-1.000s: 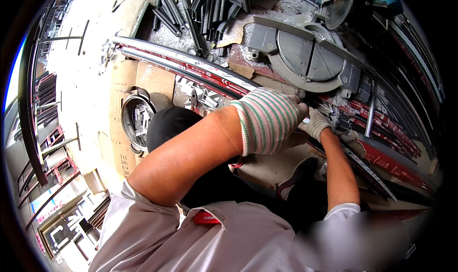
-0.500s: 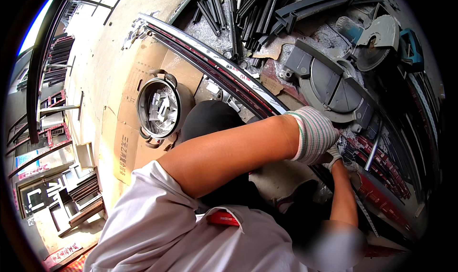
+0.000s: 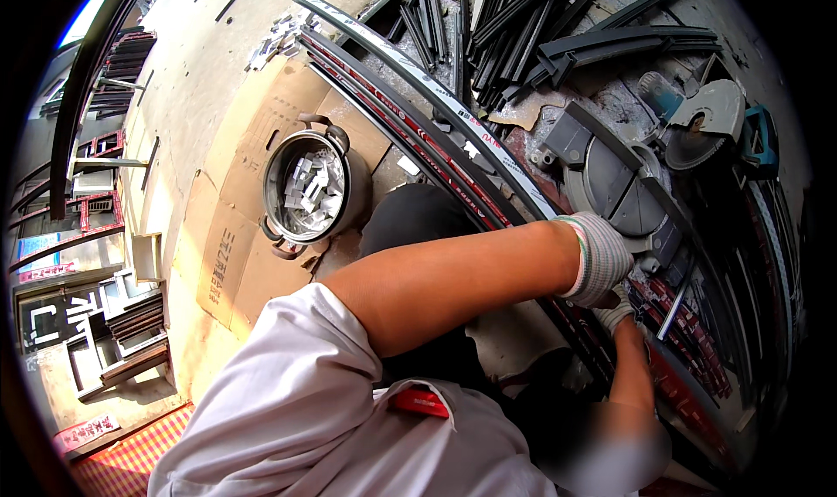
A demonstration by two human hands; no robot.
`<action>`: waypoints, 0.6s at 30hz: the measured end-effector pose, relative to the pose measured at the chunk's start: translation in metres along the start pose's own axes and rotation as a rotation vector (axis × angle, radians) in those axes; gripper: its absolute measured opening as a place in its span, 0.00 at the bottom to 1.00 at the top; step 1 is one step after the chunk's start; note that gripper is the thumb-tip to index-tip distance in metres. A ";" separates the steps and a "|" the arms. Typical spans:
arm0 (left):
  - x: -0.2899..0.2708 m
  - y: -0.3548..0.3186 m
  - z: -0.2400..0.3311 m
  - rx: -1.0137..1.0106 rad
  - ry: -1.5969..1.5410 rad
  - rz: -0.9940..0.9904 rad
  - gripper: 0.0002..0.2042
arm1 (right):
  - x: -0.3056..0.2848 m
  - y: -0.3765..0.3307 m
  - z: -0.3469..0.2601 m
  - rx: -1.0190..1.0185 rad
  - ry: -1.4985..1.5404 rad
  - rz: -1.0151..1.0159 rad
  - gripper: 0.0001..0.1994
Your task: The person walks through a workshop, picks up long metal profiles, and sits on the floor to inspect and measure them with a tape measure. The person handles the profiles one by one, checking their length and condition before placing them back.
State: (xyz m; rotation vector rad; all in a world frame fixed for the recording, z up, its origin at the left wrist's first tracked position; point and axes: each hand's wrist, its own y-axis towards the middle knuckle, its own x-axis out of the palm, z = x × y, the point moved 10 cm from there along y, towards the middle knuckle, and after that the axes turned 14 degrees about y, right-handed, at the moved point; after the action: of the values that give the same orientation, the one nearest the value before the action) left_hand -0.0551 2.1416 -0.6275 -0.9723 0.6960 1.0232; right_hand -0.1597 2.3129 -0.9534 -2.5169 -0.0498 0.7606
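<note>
My left hand (image 3: 600, 257), in a white knitted glove with coloured stripes, reaches across to the right. Its back faces up, and its curled fingers are mostly hidden on the far side. A long profile covered in white film (image 3: 427, 87) runs from the far left and disappears under this glove. Long dark profiles with red film (image 3: 418, 131) lie alongside it and pass below my arm. My right hand (image 3: 617, 312), in a pale glove, is just below the left one beside the profiles. Its fingers and anything in them are hidden.
A metal pot (image 3: 353, 192) with small white pieces stands on flattened cardboard (image 3: 235, 227). A miter saw (image 3: 619, 183) is beyond my hands, its toothed blade (image 3: 695, 148) exposed. Dark offcuts (image 3: 514, 44) are piled at the far side. Window frames (image 3: 122, 349) lie at left.
The view has shifted, so the surroundings sit differently. The white-filmed profile now lies farther apart from the red-filmed ones. Both hands stay close together near the saw.
</note>
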 end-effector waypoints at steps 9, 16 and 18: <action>0.002 -0.005 -0.003 -0.021 0.005 -0.037 0.22 | -0.013 -0.016 -0.066 0.081 -0.089 -0.104 0.25; -0.009 0.006 -0.016 -0.061 0.102 0.130 0.25 | -0.051 -0.038 -0.123 0.219 0.168 0.119 0.27; -0.011 0.009 -0.018 -0.083 0.121 0.100 0.26 | -0.064 -0.041 -0.149 0.160 0.134 0.175 0.26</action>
State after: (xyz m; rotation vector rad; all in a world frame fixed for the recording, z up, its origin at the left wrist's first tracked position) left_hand -0.0687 2.1226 -0.6291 -1.0875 0.8138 1.0945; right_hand -0.1304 2.2689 -0.7943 -2.4338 0.2702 0.6332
